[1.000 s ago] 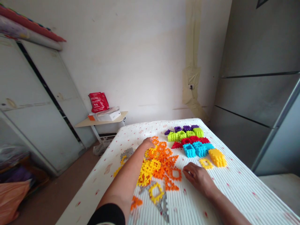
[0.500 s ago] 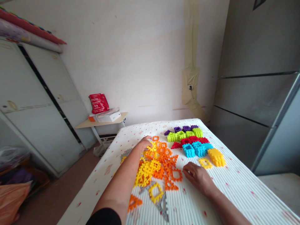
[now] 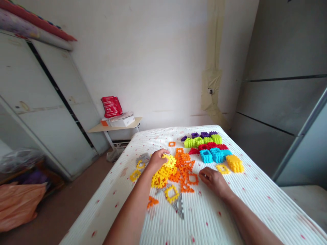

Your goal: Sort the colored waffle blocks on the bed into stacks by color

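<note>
My left hand (image 3: pixel 157 159) is closed on a yellow toothed plastic building piece (image 3: pixel 170 160), held at the far side of a pile. Beneath it lie more yellow pieces (image 3: pixel 160 177), overlapping one another. Orange pieces (image 3: pixel 183 166), squares and triangles, spread just to their right. My right hand (image 3: pixel 212 178) rests on the bed cover with curled fingers, beside an orange square frame (image 3: pixel 193 179); no piece shows in it. Close to that hand are a yellow square frame (image 3: pixel 222 168) and a stack of yellow pieces (image 3: pixel 235 164).
Sorted rows of blue (image 3: pixel 217 154), red (image 3: pixel 211 146), green (image 3: pixel 196 142) and purple pieces (image 3: pixel 204 134) stand at the back right of the bed (image 3: pixel 199 224). Grey pieces (image 3: pixel 178 206) lie nearer me. A small table (image 3: pixel 114 127) stands beyond the bed's left side.
My left hand has drawn back a little toward me and the right, with the yellow piece in its fingers. My right hand stays in nearly the same place. The view has shifted slightly.
</note>
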{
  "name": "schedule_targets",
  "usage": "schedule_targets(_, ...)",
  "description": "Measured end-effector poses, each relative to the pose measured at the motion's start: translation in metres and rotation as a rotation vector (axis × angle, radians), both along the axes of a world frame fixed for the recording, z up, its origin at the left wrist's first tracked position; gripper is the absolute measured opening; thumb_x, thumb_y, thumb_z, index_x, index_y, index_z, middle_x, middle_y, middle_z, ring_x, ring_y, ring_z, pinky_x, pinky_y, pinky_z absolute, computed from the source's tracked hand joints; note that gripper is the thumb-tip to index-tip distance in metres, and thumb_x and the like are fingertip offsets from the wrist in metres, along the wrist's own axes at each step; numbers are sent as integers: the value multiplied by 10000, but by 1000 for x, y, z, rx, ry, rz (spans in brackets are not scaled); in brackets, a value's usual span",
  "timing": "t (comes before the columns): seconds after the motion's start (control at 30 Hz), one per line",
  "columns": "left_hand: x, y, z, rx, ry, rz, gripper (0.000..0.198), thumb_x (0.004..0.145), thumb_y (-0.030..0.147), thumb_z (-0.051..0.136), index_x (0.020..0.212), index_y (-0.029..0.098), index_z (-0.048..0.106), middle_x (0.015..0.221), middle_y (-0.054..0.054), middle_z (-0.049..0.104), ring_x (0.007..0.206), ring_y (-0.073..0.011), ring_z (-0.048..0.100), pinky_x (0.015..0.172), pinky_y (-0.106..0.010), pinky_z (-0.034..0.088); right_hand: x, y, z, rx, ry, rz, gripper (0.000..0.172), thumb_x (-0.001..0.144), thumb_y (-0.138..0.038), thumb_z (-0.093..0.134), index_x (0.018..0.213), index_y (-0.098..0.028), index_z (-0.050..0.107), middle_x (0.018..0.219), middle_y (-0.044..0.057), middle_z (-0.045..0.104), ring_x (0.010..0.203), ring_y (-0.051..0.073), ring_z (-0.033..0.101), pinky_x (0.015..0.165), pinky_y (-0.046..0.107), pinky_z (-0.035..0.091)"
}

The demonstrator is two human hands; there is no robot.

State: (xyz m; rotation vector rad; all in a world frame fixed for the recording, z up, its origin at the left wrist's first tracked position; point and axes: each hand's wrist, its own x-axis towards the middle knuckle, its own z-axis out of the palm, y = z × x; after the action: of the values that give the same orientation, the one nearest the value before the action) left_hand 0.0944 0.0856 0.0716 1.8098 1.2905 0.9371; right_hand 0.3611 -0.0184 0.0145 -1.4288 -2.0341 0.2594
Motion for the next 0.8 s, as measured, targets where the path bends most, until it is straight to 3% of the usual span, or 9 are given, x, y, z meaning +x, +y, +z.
schedule_targets(0.17,-5,-43,-14,178,68,105,301,643,89,527,865,208,690,917,-12,702,895,-179,620,857,-290,434,-6,-2,-3,54,-8,-29,338,893,-323,356,754,-183,630,765,60,634,683,149,578,618,251,421)
schedule_targets(0.33,-19,-52,-25,272,27,290,229,684,158,553,841,222,707,886,-27,722,860,-196,642,848,-332,457,-12,-3,-4,50,-61,-36,349,911,-332,343,797,-188,639,787,53,626,698,138,581,644,244,433)
schedule_targets(0.47,-30,-53,-30,168,-278,341,205,684,273,585,816,175,708,801,-44,714,786,-195,644,735,-303,490,-20,-2,-5,71,-91,-28,374,928,-348,318,812,-187,636,777,52,620,707,134,584,661,241,444)
schedule_targets(0.63,-26,-60,-30,-25,-582,294,385,627,331,652,958,134,667,774,-40,674,623,-129,591,493,-199,424,-55,-3,2,223,48,-20,275,914,-361,395,924,-188,609,863,64,631,705,132,603,650,236,481)
schedule_targets(0.7,-20,-64,-28,-48,-637,268,452,610,328,671,1016,134,636,773,-30,653,586,-108,561,481,-195,423,-75,-3,6,280,98,-15,251,882,-380,466,990,-189,589,949,79,627,798,156,616,705,257,508)
schedule_targets(0.8,-12,-67,-29,-84,-687,224,527,596,318,690,1082,144,581,783,-21,632,606,-117,571,512,-212,457,-104,-2,10,320,106,-47,362,822,-416,551,1100,-184,552,1077,111,589,981,214,587,820,329,514)
